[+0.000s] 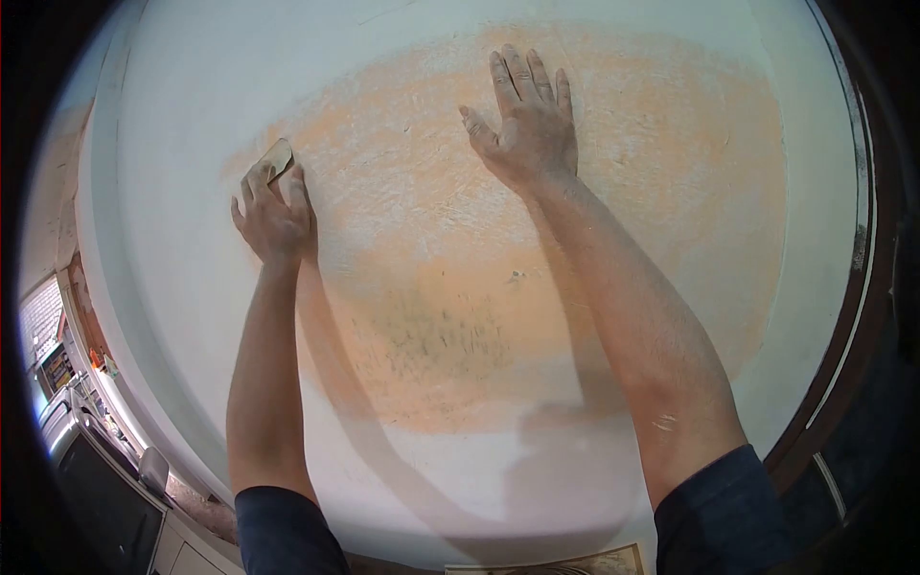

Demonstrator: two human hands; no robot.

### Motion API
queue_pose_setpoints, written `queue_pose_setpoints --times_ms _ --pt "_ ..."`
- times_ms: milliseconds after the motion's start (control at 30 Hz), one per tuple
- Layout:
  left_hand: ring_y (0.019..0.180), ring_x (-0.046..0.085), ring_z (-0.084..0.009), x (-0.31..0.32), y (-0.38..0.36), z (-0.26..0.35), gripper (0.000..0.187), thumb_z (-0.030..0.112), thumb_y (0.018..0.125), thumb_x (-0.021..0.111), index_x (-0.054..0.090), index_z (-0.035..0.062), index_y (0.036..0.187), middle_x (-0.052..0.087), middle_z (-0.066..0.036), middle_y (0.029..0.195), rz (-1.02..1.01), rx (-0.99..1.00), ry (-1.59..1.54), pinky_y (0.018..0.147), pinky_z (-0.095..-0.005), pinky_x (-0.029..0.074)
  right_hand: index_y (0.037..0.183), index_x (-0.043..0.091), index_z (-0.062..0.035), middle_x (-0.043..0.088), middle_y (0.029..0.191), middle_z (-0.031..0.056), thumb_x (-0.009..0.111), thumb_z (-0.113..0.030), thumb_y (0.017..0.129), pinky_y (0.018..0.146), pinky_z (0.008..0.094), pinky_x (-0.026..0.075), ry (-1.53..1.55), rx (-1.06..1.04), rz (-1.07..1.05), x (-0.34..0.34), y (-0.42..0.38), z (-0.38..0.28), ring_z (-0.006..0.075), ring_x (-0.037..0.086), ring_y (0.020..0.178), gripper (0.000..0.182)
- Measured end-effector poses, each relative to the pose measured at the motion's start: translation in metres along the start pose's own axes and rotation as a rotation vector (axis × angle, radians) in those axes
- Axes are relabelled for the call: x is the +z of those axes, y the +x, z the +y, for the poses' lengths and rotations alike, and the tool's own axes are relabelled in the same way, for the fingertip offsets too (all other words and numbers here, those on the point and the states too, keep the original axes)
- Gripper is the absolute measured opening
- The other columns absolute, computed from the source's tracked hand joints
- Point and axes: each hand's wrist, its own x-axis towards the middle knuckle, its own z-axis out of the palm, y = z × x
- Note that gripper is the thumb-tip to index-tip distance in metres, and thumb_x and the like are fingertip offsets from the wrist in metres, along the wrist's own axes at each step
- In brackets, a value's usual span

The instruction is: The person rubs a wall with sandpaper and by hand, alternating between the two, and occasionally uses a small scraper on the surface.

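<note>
A white wall (pixel 182 268) fills most of the view and bears a large rough orange patch (pixel 671 192) with white smears and dark specks low in it. On the left edge of that patch, my left hand (pixel 275 213) presses a small folded tan sheet (pixel 279 158) to the wall, the sheet showing past the fingertips. Higher and to the right, my right hand (pixel 532 120) lies flat on the patch, fingers spread, holding nothing. Both hands look dusty.
A dark frame (pixel 867 240) borders the wall on the right. At the lower left are a dark-panelled object (pixel 110 498) and a bright opening (pixel 43 321). A framed item (pixel 613 563) stands at the bottom edge.
</note>
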Motion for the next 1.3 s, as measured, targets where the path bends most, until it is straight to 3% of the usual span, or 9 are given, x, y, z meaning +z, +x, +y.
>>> queue_pose_setpoints --times_ms 300,633,733,800,967,1033,1100,1167,1300 --pt "0.128 0.067 -0.0241 0.012 0.001 -0.005 0.032 0.031 0.107 0.063 0.075 0.0202 0.134 0.068 -0.003 0.144 0.097 0.032 0.001 0.117 -0.0467 0.045 0.171 0.026 -0.0151 0.025 0.177 0.0058 0.040 -0.062 0.106 0.136 0.0518 0.008 0.006 -0.010 0.007 0.001 0.001 0.002 0.0269 0.016 0.165 0.081" --pt "0.138 0.062 -0.0317 0.017 0.008 -0.013 0.039 0.031 0.109 0.060 0.065 0.0281 0.148 0.064 -0.004 0.152 -0.009 0.098 0.039 0.119 -0.0540 0.043 0.171 0.027 -0.0168 0.026 0.177 0.0061 0.045 -0.060 0.105 0.136 0.0517 0.007 0.032 -0.007 0.013 0.000 0.001 0.002 0.0269 0.016 0.165 0.081" --pt "0.152 0.046 -0.0373 0.015 -0.001 0.016 0.053 0.048 0.109 0.055 0.054 0.0289 0.159 0.050 -0.007 0.165 -0.123 -0.017 0.107 0.124 -0.0648 0.031 0.170 0.028 -0.0159 0.026 0.177 0.0064 0.047 -0.059 0.104 0.136 0.0514 0.007 0.028 0.003 0.004 0.003 0.001 0.003 0.0268 0.016 0.165 0.081" --pt "0.163 0.026 -0.0372 0.011 -0.020 0.037 0.073 0.067 0.106 0.046 0.036 0.0294 0.168 0.032 -0.007 0.176 -0.156 0.035 0.140 0.126 -0.0742 0.013 0.170 0.028 -0.0157 0.027 0.177 0.0067 0.047 -0.059 0.104 0.136 0.0516 0.007 0.037 0.000 0.008 0.002 -0.001 0.002 0.0270 0.016 0.165 0.081" --pt "0.165 0.022 -0.0324 -0.011 -0.011 -0.002 0.079 0.070 0.104 0.047 0.032 0.0297 0.170 0.029 -0.002 0.177 -0.258 0.315 0.191 0.123 -0.0780 0.003 0.169 0.031 -0.0156 0.027 0.177 0.0050 0.047 -0.058 0.105 0.136 0.0505 0.007 0.017 -0.001 -0.004 -0.003 0.000 0.000 0.0255 0.017 0.165 0.078" --pt "0.165 0.021 -0.0323 -0.010 0.011 -0.026 0.080 0.071 0.103 0.047 0.034 0.0293 0.169 0.029 -0.002 0.178 -0.351 -0.120 0.136 0.122 -0.0798 0.004 0.169 0.030 -0.0158 0.027 0.177 0.0047 0.047 -0.058 0.105 0.136 0.0510 0.007 0.023 0.011 -0.011 -0.004 0.002 -0.001 0.0255 0.017 0.165 0.079" --pt "0.165 0.022 -0.0304 -0.004 0.000 -0.021 0.079 0.071 0.103 0.049 0.036 0.0292 0.168 0.030 -0.001 0.177 -0.335 -0.084 0.135 0.122 -0.0799 0.007 0.169 0.030 -0.0158 0.026 0.177 0.0045 0.048 -0.058 0.105 0.136 0.0511 0.007 0.026 0.022 -0.009 -0.005 0.001 0.000 0.0254 0.016 0.165 0.079" --pt "0.164 0.023 -0.0322 -0.005 -0.022 0.011 0.083 0.076 0.098 0.055 0.040 0.0310 0.167 0.029 0.001 0.177 -0.354 0.433 0.050 0.124 -0.0770 0.003 0.169 0.030 -0.0157 0.026 0.177 0.0042 0.048 -0.058 0.105 0.136 0.0513 0.007 0.032 0.022 -0.002 -0.004 0.003 0.000 0.0253 0.016 0.165 0.080" --pt "0.164 0.024 -0.0335 -0.022 -0.025 0.030 0.085 0.077 0.098 0.052 0.038 0.0311 0.168 0.030 -0.001 0.177 -0.334 0.450 0.121 0.125 -0.0761 0.003 0.169 0.031 -0.0155 0.026 0.177 0.0043 0.050 -0.056 0.104 0.136 0.0510 0.007 0.051 -0.003 -0.012 -0.006 0.001 -0.004 0.0258 0.016 0.165 0.079"
